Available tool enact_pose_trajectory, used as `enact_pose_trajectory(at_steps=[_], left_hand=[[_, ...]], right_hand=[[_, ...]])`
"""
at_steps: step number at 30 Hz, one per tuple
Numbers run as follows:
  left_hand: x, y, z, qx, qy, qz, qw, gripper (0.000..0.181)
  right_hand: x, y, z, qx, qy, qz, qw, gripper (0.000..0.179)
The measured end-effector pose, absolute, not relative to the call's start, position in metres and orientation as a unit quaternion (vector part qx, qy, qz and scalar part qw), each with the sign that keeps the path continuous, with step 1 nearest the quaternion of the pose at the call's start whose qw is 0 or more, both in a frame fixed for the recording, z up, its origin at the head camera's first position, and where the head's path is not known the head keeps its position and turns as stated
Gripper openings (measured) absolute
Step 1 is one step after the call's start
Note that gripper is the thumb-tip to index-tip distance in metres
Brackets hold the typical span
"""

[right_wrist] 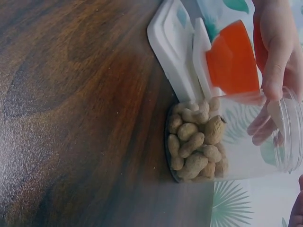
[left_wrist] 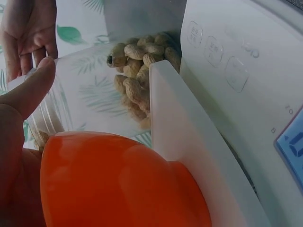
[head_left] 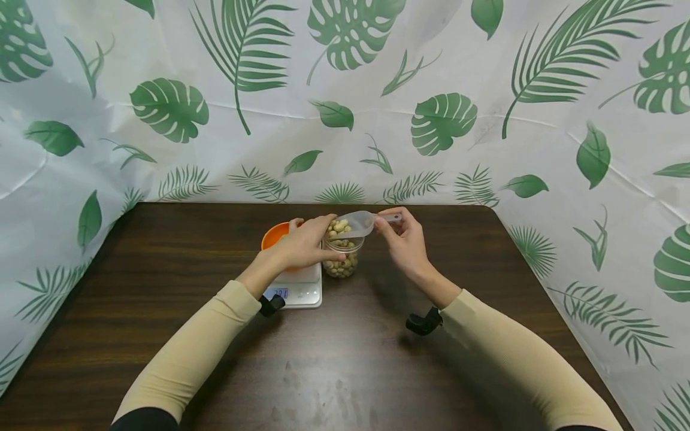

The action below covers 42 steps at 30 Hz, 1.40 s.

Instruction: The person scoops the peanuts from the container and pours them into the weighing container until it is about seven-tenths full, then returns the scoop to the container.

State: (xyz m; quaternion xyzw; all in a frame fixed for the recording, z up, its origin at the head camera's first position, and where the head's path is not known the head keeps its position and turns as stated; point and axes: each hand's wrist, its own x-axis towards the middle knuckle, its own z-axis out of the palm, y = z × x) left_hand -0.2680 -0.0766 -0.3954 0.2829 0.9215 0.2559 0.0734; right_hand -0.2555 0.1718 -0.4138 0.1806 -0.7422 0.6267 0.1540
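A clear jar (head_left: 345, 246) part-filled with unshelled peanuts (right_wrist: 194, 146) stands just right of the white kitchen scale (head_left: 307, 297). My left hand (head_left: 302, 244) grips it near the rim, thumb on the near side and fingers behind, as the right wrist view shows. Over the jar's mouth is a translucent scoop (head_left: 360, 222) with peanuts in it; my right hand (head_left: 405, 239) pinches its handle. An orange bowl (left_wrist: 118, 179) sits on the scale's platform, partly covered by my left hand in the head view. The scale's display is lit.
Everything stands near the back edge of the dark wooden table (head_left: 345, 371). A white cloth with green leaf prints (head_left: 334, 114) hangs behind it. Dark wrist cameras (head_left: 423, 322) are strapped on both wrists.
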Motion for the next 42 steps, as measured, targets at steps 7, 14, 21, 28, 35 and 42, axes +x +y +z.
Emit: enact_pose_trajectory(at_steps=[7, 14, 21, 28, 35, 42], left_hand=[[-0.266, -0.076, -0.394, 0.278, 0.928, 0.235, 0.077, 0.102], [-0.265, -0.075, -0.396, 0.277, 0.926, 0.247, 0.069, 0.101], [-0.266, -0.072, -0.395, 0.281, 0.924, 0.253, 0.05, 0.102], [-0.266, -0.069, -0.396, 0.283, 0.923, 0.256, 0.045, 0.107], [-0.265, -0.069, -0.396, 0.289, 0.917, 0.272, 0.04, 0.109], [-0.264, -0.072, -0.394, 0.282, 0.914, 0.29, 0.037, 0.111]], right_hand=[[-0.255, 0.173, -0.417, 0.168, -0.732, 0.642, 0.153, 0.021], [-0.255, 0.172, -0.421, 0.159, -0.695, 0.685, 0.149, 0.02], [-0.256, 0.172, -0.424, 0.161, -0.676, 0.704, 0.15, 0.02], [-0.255, 0.171, -0.427, 0.149, -0.66, 0.722, 0.145, 0.024], [-0.255, 0.17, -0.428, 0.147, -0.653, 0.728, 0.148, 0.023], [-0.254, 0.168, -0.431, 0.139, -0.627, 0.752, 0.148, 0.023]])
